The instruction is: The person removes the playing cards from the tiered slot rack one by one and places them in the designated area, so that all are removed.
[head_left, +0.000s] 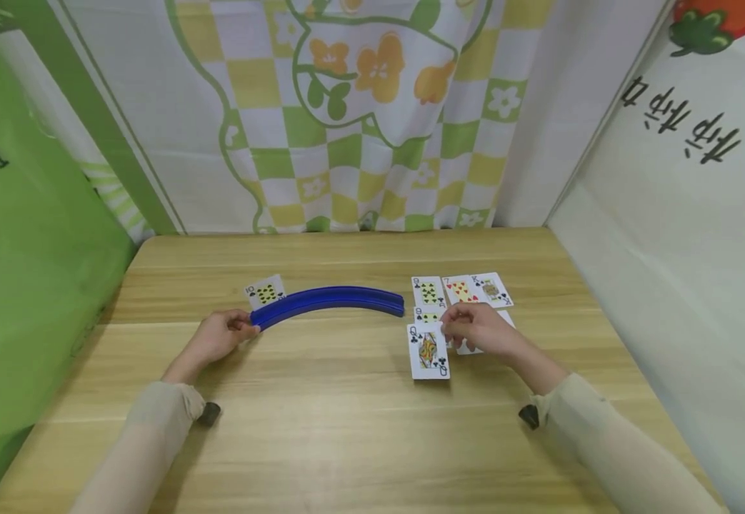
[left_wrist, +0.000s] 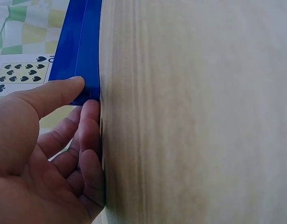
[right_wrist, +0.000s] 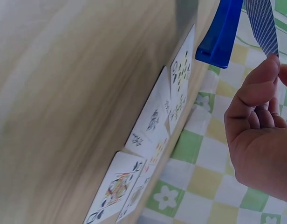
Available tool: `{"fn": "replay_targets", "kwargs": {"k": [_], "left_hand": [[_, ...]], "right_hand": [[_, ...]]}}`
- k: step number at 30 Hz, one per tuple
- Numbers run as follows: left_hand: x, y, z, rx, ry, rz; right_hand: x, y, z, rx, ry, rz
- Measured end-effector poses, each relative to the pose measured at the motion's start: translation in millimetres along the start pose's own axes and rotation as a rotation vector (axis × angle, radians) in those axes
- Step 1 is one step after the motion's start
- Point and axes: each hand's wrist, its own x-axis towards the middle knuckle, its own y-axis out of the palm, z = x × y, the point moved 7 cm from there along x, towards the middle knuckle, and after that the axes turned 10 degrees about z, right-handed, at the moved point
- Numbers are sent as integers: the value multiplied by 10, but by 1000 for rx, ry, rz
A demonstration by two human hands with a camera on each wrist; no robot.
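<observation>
My left hand (head_left: 214, 339) pinches the left end of a curved blue card holder (head_left: 327, 298), thumb on top and fingers beneath, as the left wrist view shows. A ten of spades (left_wrist: 22, 74) stands upright at that end of the holder. At the holder's other side, my right hand (head_left: 478, 330) holds a queen of clubs (head_left: 428, 351) between thumb and fingertips. This card is raised, face toward the head camera; its striped back (right_wrist: 263, 25) shows in the right wrist view. Below and behind the right hand lie several face-up cards, partly hidden by it.
A black-pip card (head_left: 428, 291), a seven of hearts (head_left: 461, 288) and a king (head_left: 491, 289) lie in the back row at the right of the wooden table (head_left: 321, 442). A checkered curtain (head_left: 372, 157) hangs behind the table; fabric walls flank both sides.
</observation>
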Motion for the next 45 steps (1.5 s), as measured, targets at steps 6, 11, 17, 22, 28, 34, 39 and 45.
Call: {"fn": "replay_targets", "kwargs": {"k": [6, 11, 17, 22, 28, 34, 39, 45], "left_hand": [[-22, -24, -33, 2, 2, -5], [-14, -33, -36, 12, 5, -10], [4, -23, -20, 19, 8, 0], [6, -20, -10, 13, 3, -1], [16, -27, -10, 1, -1, -6], [5, -22, -28, -3, 3, -5], [3, -16, -35, -7, 8, -10], [-6, -13, -37, -8, 2, -14]], "right_hand": [[-45, -6, -86, -10, 42, 6], [-63, -4, -139, -24, 42, 15], [-43, 10, -245, -36, 71, 27], [-42, 9, -309, -47, 105, 21], [-47, 4, -369, -54, 145, 18], [-38, 5, -424, -113, 165, 13], [-18, 15, -498, -164, 192, 28], [-27, 25, -568, -148, 229, 31]]}}
